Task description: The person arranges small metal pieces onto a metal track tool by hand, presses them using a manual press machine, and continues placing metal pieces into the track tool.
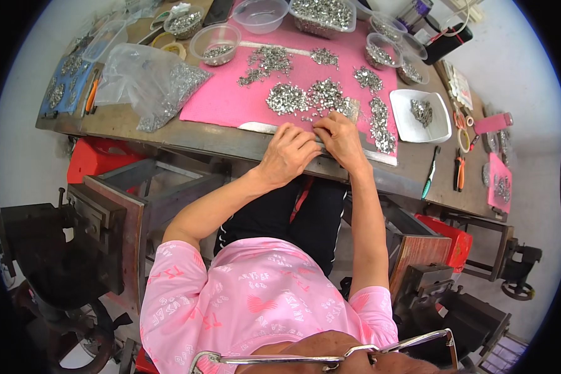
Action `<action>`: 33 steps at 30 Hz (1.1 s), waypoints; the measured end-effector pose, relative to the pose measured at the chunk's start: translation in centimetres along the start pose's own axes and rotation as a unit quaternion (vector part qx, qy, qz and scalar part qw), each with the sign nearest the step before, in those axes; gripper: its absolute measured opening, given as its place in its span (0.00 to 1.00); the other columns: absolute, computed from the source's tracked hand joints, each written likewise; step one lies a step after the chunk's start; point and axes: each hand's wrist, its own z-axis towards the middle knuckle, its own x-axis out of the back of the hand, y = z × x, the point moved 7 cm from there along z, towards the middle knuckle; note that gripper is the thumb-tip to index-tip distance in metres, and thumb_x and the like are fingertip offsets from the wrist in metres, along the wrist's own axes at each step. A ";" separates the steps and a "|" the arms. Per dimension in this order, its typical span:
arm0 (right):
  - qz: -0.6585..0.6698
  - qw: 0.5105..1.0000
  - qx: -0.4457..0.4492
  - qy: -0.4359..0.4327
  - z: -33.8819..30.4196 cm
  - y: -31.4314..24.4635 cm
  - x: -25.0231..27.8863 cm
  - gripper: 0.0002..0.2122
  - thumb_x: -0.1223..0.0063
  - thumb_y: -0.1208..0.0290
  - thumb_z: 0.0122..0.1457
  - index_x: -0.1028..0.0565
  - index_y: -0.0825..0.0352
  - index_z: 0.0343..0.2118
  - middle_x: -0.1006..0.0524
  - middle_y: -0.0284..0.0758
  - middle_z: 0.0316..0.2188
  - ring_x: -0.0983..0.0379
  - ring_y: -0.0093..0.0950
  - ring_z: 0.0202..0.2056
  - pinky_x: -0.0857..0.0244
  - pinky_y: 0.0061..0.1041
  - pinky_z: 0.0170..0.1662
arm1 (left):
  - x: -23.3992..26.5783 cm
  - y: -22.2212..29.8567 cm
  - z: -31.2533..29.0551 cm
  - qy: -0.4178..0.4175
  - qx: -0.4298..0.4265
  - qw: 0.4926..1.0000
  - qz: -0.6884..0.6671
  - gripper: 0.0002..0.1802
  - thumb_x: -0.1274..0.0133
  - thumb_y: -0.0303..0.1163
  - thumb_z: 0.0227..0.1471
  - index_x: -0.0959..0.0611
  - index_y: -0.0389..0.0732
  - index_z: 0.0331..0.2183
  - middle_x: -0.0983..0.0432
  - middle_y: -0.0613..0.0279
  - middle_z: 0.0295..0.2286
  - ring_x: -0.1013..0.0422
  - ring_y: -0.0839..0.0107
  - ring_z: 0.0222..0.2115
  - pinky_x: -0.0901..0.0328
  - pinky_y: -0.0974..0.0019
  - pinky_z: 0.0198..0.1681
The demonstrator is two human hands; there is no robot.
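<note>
Close together at the bench's front edge, my two hands are both closed in a pinch. My left hand [288, 151] has its fingertips bent toward the right one, and my right hand [342, 141] presses thumb and finger together. Whatever sits between the fingertips is too small or hidden to name. Just beyond them, small shiny metal pieces [287, 98] lie in several heaps on a pink cloth [221, 103]. A flat brush-like thing [354, 110] rests beside my right hand, partly covered by it. More metal pieces [381, 128] form a strip to the right.
A white square dish [404, 129] holds metal pieces at right, near a toothbrush [431, 173] and orange-handled pliers [459, 172]. Clear plastic tubs [260, 25] line the back. A plastic bag [131, 75] of pieces lies left. Vises [62, 243] stand below the bench.
</note>
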 end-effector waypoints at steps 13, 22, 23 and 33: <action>0.144 0.977 -0.156 -0.009 -3.0 -0.6 1.5 0.03 0.42 0.79 0.57 0.24 0.72 0.33 0.21 0.38 0.31 0.23 0.30 0.34 0.31 0.27 0.39 | -0.1 -8.0 1.9 -0.075 0.132 0.987 0.051 0.06 0.39 0.37 0.52 0.14 0.48 0.34 0.25 0.67 0.31 0.31 0.65 0.39 0.46 0.53 0.50; 0.121 0.989 -0.082 0.033 -4.4 -1.8 1.5 0.03 0.43 0.82 0.56 0.25 0.72 0.33 0.22 0.39 0.33 0.23 0.34 0.35 0.31 0.29 0.40 | 1.0 -8.4 1.5 -0.066 0.156 0.983 0.067 0.05 0.41 0.35 0.53 0.15 0.47 0.32 0.24 0.67 0.30 0.31 0.66 0.37 0.47 0.54 0.50; 0.114 0.990 -0.077 0.038 -4.5 -1.8 1.6 0.04 0.42 0.82 0.56 0.25 0.72 0.33 0.22 0.39 0.33 0.23 0.35 0.34 0.31 0.29 0.40 | 1.1 -8.4 1.5 -0.066 0.156 0.983 0.068 0.05 0.41 0.35 0.53 0.15 0.47 0.32 0.24 0.67 0.30 0.31 0.66 0.37 0.47 0.54 0.50; 0.034 0.998 -0.002 0.043 -4.1 -3.4 2.1 0.06 0.41 0.84 0.52 0.26 0.69 0.31 0.25 0.38 0.29 0.28 0.39 0.33 0.35 0.35 0.38 | 0.3 -7.5 2.0 -0.077 0.103 0.989 0.076 0.05 0.38 0.36 0.50 0.15 0.48 0.31 0.26 0.68 0.29 0.32 0.66 0.38 0.48 0.50 0.52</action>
